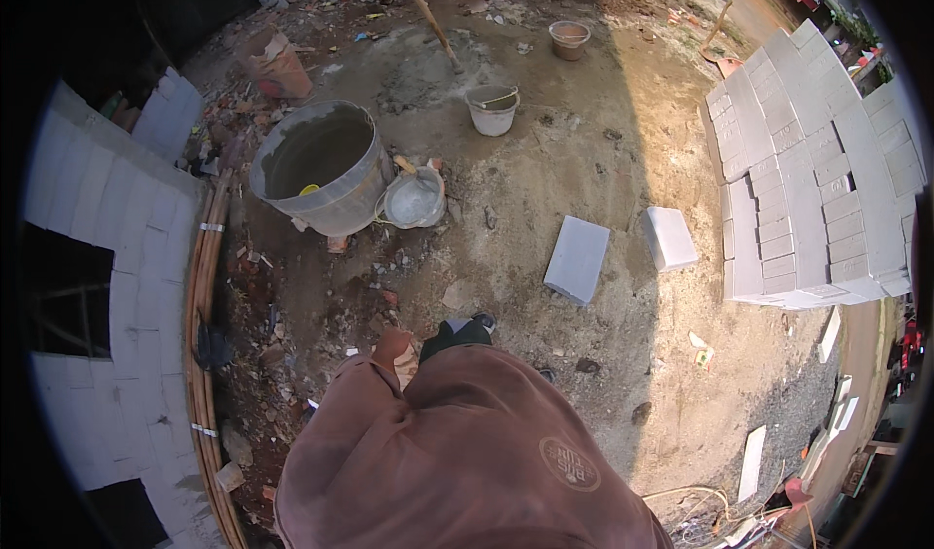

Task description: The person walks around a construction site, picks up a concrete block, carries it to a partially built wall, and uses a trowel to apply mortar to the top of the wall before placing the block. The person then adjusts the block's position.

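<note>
Past the cuff of my brown sleeve (pixel 355 393), a small part of my left hand or wrist (pixel 392 343) shows low in the head view. Its fingers cannot be made out, and I see nothing held in it. My right hand is out of sight. Just right of the left hand are dark green cloth (pixel 455 335) and part of a grey shoe (pixel 484 322). Ahead of them stands a white bucket (pixel 413 202) with a wooden handle (pixel 405 165) sticking out. It sits against a large translucent tub (pixel 331 194) holding something grey and a yellow item (pixel 309 189).
Two pale blocks (pixel 578 257) (pixel 668 238) lie to the right, before a tall block stack (pixel 793 170). Farther off are a white bucket (pixel 493 113), a brown bucket (pixel 569 40) and a wooden-handled tool (pixel 438 34) in grey mix. Long poles (pixel 204 306) line the left block wall (pixel 146 286).
</note>
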Available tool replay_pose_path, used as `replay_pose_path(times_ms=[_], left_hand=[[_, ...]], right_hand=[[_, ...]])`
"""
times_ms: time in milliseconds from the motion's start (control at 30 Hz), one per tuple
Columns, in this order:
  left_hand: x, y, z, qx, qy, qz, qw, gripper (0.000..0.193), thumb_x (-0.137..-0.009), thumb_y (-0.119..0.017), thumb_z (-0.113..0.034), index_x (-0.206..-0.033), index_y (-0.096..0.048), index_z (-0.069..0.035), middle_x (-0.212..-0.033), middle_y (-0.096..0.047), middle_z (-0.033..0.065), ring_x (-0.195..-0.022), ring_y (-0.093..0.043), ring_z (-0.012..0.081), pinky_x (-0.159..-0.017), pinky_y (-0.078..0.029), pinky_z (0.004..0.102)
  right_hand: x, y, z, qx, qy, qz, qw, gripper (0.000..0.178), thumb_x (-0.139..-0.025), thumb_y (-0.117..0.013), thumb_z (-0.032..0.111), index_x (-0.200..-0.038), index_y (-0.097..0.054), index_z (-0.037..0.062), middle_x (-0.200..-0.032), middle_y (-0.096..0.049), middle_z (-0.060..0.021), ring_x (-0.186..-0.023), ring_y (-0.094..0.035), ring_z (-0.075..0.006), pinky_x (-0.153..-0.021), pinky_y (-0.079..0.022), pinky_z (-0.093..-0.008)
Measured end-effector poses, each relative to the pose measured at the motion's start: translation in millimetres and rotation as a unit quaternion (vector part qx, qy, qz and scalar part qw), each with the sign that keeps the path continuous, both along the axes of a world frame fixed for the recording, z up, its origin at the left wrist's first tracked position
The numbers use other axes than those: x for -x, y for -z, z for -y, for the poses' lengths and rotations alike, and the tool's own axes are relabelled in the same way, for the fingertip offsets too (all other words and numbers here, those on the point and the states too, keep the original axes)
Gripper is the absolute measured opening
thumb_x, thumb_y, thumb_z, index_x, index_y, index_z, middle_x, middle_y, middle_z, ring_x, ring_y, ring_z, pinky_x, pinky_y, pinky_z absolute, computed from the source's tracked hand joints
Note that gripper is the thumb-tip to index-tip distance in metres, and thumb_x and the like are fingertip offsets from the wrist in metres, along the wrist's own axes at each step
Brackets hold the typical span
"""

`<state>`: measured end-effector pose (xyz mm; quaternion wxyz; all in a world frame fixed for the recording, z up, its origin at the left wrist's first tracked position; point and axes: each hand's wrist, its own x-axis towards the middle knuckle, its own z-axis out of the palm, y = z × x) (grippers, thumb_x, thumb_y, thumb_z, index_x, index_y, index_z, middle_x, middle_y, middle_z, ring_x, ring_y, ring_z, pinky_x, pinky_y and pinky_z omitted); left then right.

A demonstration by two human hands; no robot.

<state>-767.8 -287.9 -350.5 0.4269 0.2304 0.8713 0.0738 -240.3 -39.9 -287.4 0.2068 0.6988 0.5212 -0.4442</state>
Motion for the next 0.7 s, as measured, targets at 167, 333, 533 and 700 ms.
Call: replay_pose_path(times_ms=[167,333,533,700], left_hand=[[-3,42,63,0.026,-0.184,-0.013,0.983,0.045,-0.082,-0.049,-0.038,-0.092,-0.064,0.003,-0.100,-0.060,0.0270,-0.098,-0.056,0.0424,-0.086,-0.042,0.0482],[2,-9,-16,-0.072,-0.262,-0.005,0.963,0.045,-0.082,-0.050,-0.042,-0.094,-0.063,-0.001,-0.095,-0.063,0.0222,-0.092,-0.058,0.0413,-0.081,-0.044,0.0438],[50,-3,-48,-0.116,-0.304,0.005,0.946,0.043,-0.085,-0.051,-0.042,-0.101,-0.059,-0.004,-0.098,-0.062,0.0186,-0.095,-0.058,0.0355,-0.081,-0.042,0.0442],[43,-27,-39,-0.127,-0.367,-0.020,0.921,0.041,-0.085,-0.051,-0.040,-0.105,-0.058,-0.004,-0.103,-0.061,0.0195,-0.097,-0.057,0.0358,-0.082,-0.043,0.0439]], right_hand=[[28,33,-96,-0.110,0.261,-0.150,0.947,0.032,-0.088,-0.054,0.029,-0.087,-0.056,-0.0026,-0.070,-0.058,-0.0096,-0.059,-0.056,-0.0180,-0.049,-0.048,-0.0285],[97,15,-168,-0.196,0.169,-0.236,0.937,0.032,-0.087,-0.057,0.032,-0.084,-0.057,-0.0004,-0.069,-0.056,-0.0071,-0.059,-0.054,-0.0145,-0.054,-0.048,-0.0263],[155,13,-143,-0.111,0.109,-0.221,0.963,0.035,-0.086,-0.057,0.031,-0.088,-0.057,-0.0043,-0.072,-0.059,-0.0102,-0.060,-0.055,-0.0160,-0.056,-0.046,-0.0263],[156,-12,-108,-0.006,-0.022,-0.139,0.990,0.037,-0.086,-0.057,0.032,-0.091,-0.057,-0.0041,-0.073,-0.060,-0.0116,-0.060,-0.058,-0.0184,-0.054,-0.047,-0.0293]])
